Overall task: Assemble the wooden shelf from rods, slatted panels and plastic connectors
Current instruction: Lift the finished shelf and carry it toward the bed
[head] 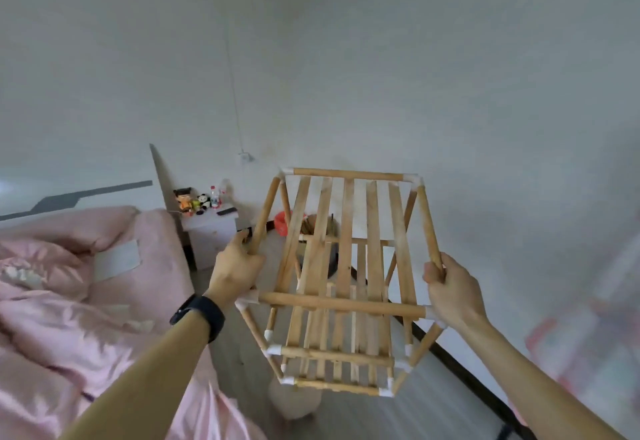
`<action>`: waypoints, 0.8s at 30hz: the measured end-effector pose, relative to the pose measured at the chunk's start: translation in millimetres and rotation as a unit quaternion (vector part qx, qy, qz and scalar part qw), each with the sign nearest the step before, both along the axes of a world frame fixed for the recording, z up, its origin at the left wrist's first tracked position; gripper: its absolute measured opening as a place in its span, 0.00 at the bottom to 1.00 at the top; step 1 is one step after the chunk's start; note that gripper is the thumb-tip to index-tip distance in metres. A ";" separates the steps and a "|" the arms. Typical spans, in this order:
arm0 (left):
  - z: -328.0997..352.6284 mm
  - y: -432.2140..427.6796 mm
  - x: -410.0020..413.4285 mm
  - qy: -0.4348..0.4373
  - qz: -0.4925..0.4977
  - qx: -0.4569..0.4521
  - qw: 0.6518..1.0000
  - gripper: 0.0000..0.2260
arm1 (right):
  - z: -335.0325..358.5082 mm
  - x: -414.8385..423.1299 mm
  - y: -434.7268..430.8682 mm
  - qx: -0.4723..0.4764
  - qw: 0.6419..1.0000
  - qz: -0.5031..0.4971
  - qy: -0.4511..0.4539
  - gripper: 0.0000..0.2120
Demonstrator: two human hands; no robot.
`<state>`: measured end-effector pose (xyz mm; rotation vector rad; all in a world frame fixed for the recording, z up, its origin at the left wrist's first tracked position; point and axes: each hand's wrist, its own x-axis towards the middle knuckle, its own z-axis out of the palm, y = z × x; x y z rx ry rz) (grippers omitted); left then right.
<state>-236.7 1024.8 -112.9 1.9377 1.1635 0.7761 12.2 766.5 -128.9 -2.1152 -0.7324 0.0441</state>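
As our left hand (239, 266) and right hand (450, 287) grip the shelf (346, 231) by its rods (263, 214), the bed (104, 283) is close. Floor (363, 419) lies below.

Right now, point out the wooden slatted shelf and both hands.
wooden slatted shelf (346, 218): head view, middle slat.
left hand (239, 266): head view, its back.
right hand (450, 287): head view, its back.

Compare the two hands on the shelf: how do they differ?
On the wooden shelf, the left hand grips the left side rod; the right hand grips the right side rod. A black band circles the wrist behind the left hand; the right hand has none. Both curl round top-tier rods.
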 end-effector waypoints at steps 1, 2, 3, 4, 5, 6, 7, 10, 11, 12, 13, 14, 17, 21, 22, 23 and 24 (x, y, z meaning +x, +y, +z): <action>-5.5 8.0 20.3 0.005 -0.013 -0.004 1.000 0.26 | -8.3 15.0 4.3 0.000 1.000 -0.011 0.006 0.13; -12.3 16.8 40.8 0.011 -0.026 -0.008 1.000 0.25 | -16.9 30.9 8.7 0.001 1.000 -0.020 0.013 0.12; -20.6 26.1 61.5 0.020 -0.036 -0.012 0.999 0.24 | -26.2 47.2 13.3 -0.001 0.999 -0.028 0.021 0.12; -29.7 35.3 83.1 0.030 -0.044 -0.016 0.998 0.22 | -36.9 63.7 17.6 -0.005 0.999 -0.039 0.029 0.12; -39.3 43.1 104.7 0.039 -0.052 -0.022 0.998 0.21 | -48.3 79.6 21.4 -0.011 0.998 -0.050 0.035 0.11; -49.5 50.4 126.9 0.044 -0.060 -0.031 0.997 0.19 | -60.7 96.1 25.3 -0.016 0.997 -0.060 0.040 0.11; -60.9 57.4 148.5 0.047 -0.066 -0.040 0.996 0.18 | -74.1 112.6 29.4 -0.020 0.996 -0.067 0.047 0.10; -96.6 77.4 215.9 0.053 -0.075 -0.081 0.992 0.14 | -113.0 164.6 41.7 -0.032 0.993 -0.086 0.074 0.08; -108.9 83.8 238.6 0.057 -0.080 -0.095 0.991 0.14 | -125.9 182.1 45.9 -0.033 0.992 -0.092 0.084 0.08; -122.3 90.9 261.5 0.065 -0.084 -0.106 0.989 0.15 | -139.7 199.7 50.0 -0.033 0.990 -0.099 0.097 0.09; -135.9 96.9 283.4 0.073 -0.084 -0.118 0.987 0.18 | -153.9 217.1 53.1 -0.037 0.987 -0.107 0.113 0.09; -147.6 102.9 304.4 0.081 -0.083 -0.131 0.985 0.21 | -167.2 234.4 56.5 -0.042 0.984 -0.115 0.128 0.08; -180.3 119.9 360.6 0.109 -0.089 -0.165 0.976 0.23 | -202.4 276.7 67.4 -0.057 0.977 -0.131 0.159 0.07; -218.2 143.0 427.6 0.150 -0.090 -0.264 0.949 0.17 | -238.0 311.7 84.4 -0.059 0.961 -0.164 0.216 0.04; -226.5 147.4 442.4 0.158 -0.081 -0.280 0.943 0.14 | -247.4 317.0 87.5 -0.055 0.955 -0.178 0.230 0.05; -234.5 152.5 457.7 0.167 -0.073 -0.293 0.939 0.12 | -257.4 323.7 91.8 -0.051 0.950 -0.190 0.242 0.06; -244.2 158.1 472.3 0.173 -0.065 -0.306 0.934 0.12 | -266.9 330.5 96.5 -0.048 0.944 -0.203 0.255 0.06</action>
